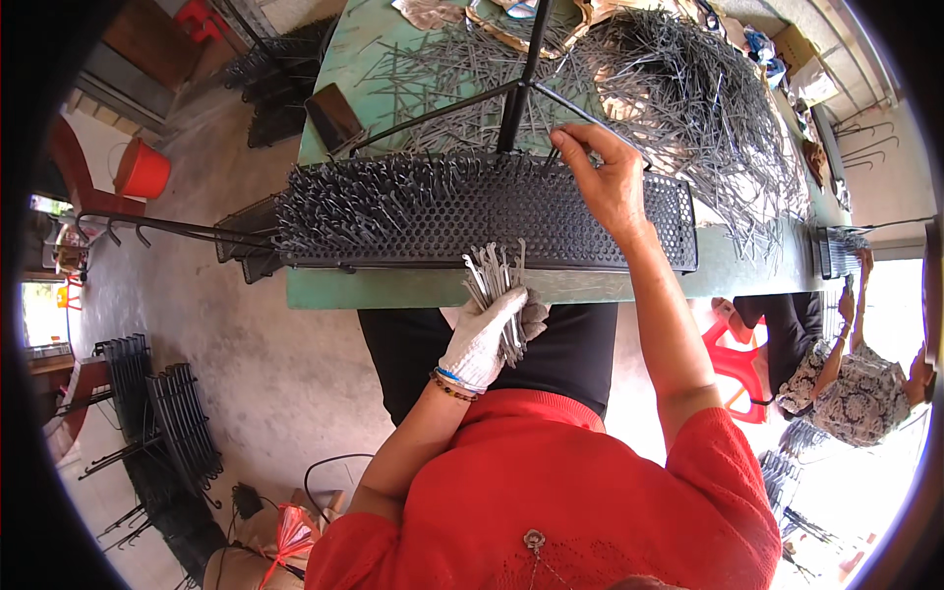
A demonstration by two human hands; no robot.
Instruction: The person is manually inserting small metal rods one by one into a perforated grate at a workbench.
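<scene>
The L hand, in a white glove, is wrapped round a bunch of thin gray pins. The R hand is bare, bent over the black plate w/ holes. Its thumb & finger tips are close together; maybe there's a pin in that pinch, but it's too tiny to tell for sure. What could go wrong: the standing pins on the L part of the plate could get bumped & tangle, b/c they're packed tight & lean all ways. The L bunch could spill if the grip gets loose, b/c the pins fan out at the top. The R arm might knock a thin black bar, b/c the bars are right by the hand, & that could shake things. The plate is also at the front edge of the green table, so a hard shove might tip it. Where stuff is: the plate's under the R hand, w/ bare holes showing on that side. The L bunch is at the plate's front edge, on the body side, tops up near the rim. The big messy pile is past the plate, farther out than the R hand.
</scene>
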